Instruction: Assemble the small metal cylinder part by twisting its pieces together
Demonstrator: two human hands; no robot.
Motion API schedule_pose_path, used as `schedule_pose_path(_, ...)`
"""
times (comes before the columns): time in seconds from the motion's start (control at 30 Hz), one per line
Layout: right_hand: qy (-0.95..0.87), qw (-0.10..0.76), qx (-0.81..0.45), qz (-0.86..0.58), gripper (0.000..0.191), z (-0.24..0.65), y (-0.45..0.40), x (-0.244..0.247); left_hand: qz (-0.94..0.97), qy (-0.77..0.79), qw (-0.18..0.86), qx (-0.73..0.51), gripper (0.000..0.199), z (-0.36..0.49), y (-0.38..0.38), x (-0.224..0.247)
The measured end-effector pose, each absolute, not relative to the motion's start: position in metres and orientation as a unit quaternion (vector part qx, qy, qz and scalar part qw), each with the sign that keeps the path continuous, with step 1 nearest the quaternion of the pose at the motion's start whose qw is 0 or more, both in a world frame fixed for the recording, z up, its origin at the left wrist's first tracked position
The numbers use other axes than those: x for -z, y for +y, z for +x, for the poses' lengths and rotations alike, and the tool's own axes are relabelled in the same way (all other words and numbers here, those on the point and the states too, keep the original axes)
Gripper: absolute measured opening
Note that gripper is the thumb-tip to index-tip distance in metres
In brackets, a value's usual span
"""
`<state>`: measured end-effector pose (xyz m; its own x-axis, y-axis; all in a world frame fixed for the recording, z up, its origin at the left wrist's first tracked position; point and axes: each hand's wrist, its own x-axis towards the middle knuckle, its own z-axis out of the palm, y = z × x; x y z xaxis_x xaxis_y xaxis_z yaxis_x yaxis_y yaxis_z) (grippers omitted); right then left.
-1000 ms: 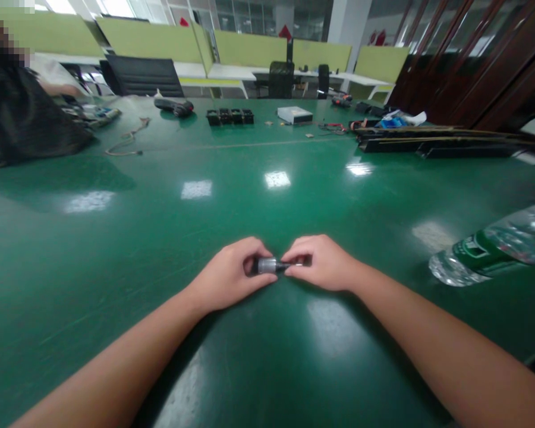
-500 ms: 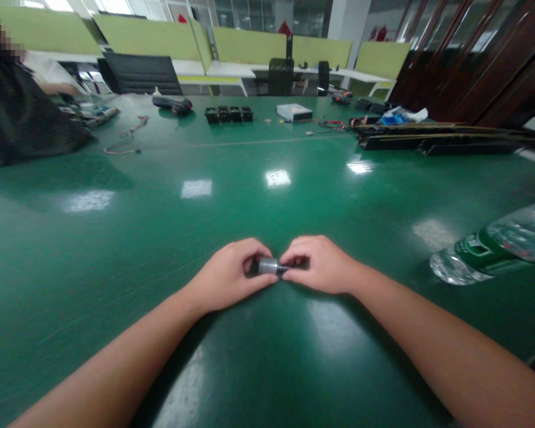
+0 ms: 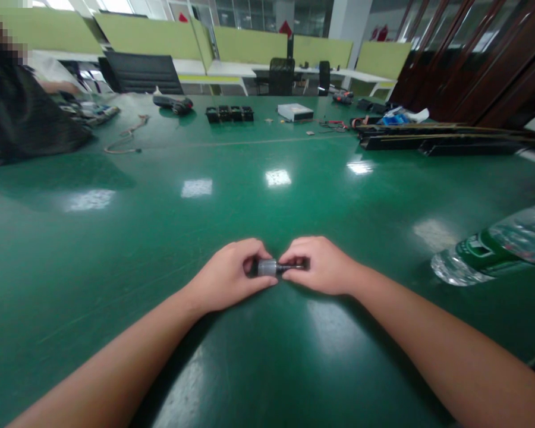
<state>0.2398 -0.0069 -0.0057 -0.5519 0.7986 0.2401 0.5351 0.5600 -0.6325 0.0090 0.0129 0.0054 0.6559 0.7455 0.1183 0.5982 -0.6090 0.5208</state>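
Observation:
Between my hands, just above or on the green table [image 3: 267, 220], lies a small grey metal cylinder [image 3: 267, 267] with a thin dark shaft [image 3: 283, 268] at its right end. My left hand [image 3: 232, 273] is closed round the cylinder, thumb below and fingers above; its left end is dark and partly hidden by the fingers. My right hand [image 3: 318, 264] pinches the thin shaft between thumb and fingertips. What exact kind of part this is, I cannot make out.
A clear plastic bottle [image 3: 494, 246] with a green label lies on its side at the right. Far back are black boxy parts [image 3: 229, 114], a silver drive-like box [image 3: 295, 112], a power tool [image 3: 173, 104] and black rails [image 3: 450, 139]. A person in dark clothing [image 3: 24, 113] is at the left.
My right fingers have shifted slightly on the shaft, and a bit more of it shows. The cylinder has turned or moved only a little; my left hand stays nearly still.

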Motion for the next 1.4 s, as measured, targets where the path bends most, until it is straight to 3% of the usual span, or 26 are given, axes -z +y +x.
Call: schedule_pose_path(1.4,-0.843,0.244,-0.263,-0.401,0.013,0.2476,-0.0053,0.0006,0.881,0.378,0.233,-0.161,0.027,0.0081,0.0122,-0.0079)
